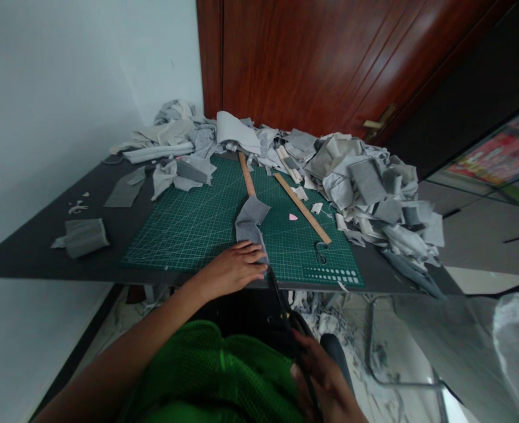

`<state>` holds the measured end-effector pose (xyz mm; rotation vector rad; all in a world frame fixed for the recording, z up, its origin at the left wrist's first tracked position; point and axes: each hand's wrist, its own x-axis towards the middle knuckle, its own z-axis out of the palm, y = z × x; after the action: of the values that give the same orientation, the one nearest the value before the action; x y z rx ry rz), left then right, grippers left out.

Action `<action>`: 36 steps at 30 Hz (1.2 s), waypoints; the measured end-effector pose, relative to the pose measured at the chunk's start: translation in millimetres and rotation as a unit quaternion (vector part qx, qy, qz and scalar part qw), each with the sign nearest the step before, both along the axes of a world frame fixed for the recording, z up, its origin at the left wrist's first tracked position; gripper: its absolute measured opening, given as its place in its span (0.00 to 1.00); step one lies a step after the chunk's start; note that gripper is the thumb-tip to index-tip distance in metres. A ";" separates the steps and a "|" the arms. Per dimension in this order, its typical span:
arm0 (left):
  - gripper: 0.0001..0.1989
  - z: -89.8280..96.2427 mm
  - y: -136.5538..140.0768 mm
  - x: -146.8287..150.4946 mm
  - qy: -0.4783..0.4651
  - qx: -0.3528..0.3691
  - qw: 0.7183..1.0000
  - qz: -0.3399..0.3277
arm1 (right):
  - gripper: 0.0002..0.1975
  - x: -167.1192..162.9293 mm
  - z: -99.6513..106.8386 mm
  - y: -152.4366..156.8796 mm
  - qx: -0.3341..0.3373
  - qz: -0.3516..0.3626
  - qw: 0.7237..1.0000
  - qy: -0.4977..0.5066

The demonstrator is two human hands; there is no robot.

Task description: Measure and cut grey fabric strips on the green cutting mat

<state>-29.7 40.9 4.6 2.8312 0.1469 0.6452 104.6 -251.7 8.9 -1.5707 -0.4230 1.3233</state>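
Observation:
A grey piece of fabric [251, 212] lies creased on the green cutting mat [184, 217], near the table's front edge. My left hand [235, 269] rests on its near end with fingers stretched out flat. Below the table edge, my right hand [325, 376] is closed around the handles of black scissors [280, 296]. Their blades point up and away from me, with the tips beside the fabric's near edge and my left fingers. Dim light and blur hide how far the blades are apart.
Two wooden rulers [302, 208] [246, 175] lie on the mat, near a pink scrap [293, 217] and a dark curved piece [321, 251]. Fabric heaps [365, 176] line the table's back and right. A folded grey piece [86, 237] sits left. A door [294, 64] stands behind.

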 end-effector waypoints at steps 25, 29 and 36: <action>0.12 -3.8 1.1 -0.9 -0.010 0.004 1.000 -0.013 | 0.37 5.0 14.6 16.5 -0.015 0.003 1.000 0.015; 0.12 -4.6 1.4 -0.8 0.000 0.018 1.000 -0.012 | 0.39 4.6 16.7 19.7 -0.006 0.017 1.000 0.008; 0.12 -5.0 1.1 -0.6 0.012 0.033 0.999 -0.009 | 0.38 2.2 10.6 18.4 -0.012 0.000 1.000 -0.001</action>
<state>-30.4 42.0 -0.4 2.9007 0.1065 0.6246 106.8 -233.3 19.5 -1.5923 -0.4100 1.3326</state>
